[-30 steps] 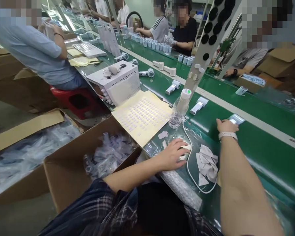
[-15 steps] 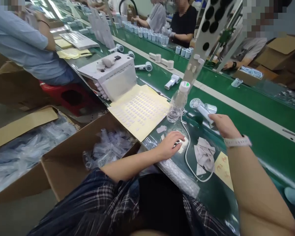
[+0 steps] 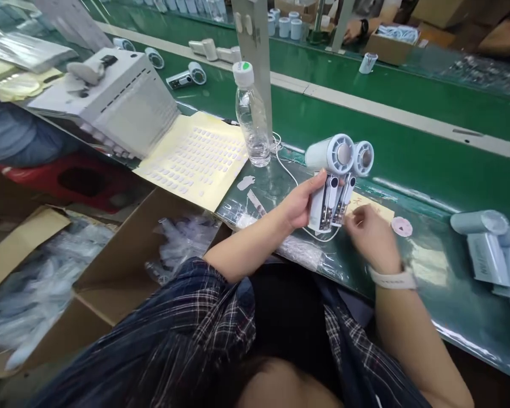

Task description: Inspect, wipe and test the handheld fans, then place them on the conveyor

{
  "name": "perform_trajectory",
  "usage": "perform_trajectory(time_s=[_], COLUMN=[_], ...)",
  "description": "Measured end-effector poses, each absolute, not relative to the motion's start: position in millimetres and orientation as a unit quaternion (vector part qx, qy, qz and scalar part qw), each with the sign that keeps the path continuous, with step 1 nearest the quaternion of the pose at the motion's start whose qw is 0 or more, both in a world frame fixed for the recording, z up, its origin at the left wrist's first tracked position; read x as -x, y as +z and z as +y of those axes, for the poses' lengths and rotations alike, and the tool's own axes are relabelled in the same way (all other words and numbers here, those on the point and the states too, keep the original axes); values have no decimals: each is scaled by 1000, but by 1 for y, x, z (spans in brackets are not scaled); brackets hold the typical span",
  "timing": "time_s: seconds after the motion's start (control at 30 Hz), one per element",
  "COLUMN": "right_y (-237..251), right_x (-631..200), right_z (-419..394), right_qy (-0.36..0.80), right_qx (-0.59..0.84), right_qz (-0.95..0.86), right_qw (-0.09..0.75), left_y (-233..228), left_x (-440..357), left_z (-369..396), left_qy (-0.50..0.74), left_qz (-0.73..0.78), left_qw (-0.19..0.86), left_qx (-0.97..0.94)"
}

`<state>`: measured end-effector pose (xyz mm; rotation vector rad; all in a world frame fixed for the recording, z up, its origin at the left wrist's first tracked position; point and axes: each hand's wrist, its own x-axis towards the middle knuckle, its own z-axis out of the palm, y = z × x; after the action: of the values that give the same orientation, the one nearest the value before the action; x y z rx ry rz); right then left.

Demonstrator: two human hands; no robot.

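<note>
Left hand (image 3: pixel 300 204) grips two light, rigid plastic fans (image 3: pixel 335 175) by their handles; right hand (image 3: pixel 369 235), fingers curled, touches their bases.

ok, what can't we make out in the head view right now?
- Fans: the left hand covers the near sides of the handles; print on the handles too small to read.
- Right hand: fingertips meet the handle bottoms; whether they hold anything is hidden.
- Yellow note: mostly behind fans and hand.
- Parts at right: cut off by the frame edge.
- Box: the bags' contents are blurred.
</note>
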<state>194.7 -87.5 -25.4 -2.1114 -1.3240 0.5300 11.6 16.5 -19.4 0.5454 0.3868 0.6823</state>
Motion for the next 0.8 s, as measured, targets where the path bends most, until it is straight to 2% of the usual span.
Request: perform_trajectory(time_s=[0.13, 0.47, 0.63, 0.8], right_y=[-50, -34, -30, -12], right_x=[-185, -151, -131, -103], right_z=[-84, -121, -130, -133], right_qy=[213, 443, 356, 388], right_qx=[783, 614, 640, 554], right_qz=[-504, -459, -484, -576], right_qw=[297, 464, 478, 460], left_y=[-20, 3, 5, 2], left_x=[3, 23, 20, 17], left_z=[9, 5, 3, 3], left_qy=[381, 444, 461, 445], left_qz=[147, 179, 184, 177], left_qw=[847, 818, 819, 832], left_qx=[-339, -319, -288, -279])
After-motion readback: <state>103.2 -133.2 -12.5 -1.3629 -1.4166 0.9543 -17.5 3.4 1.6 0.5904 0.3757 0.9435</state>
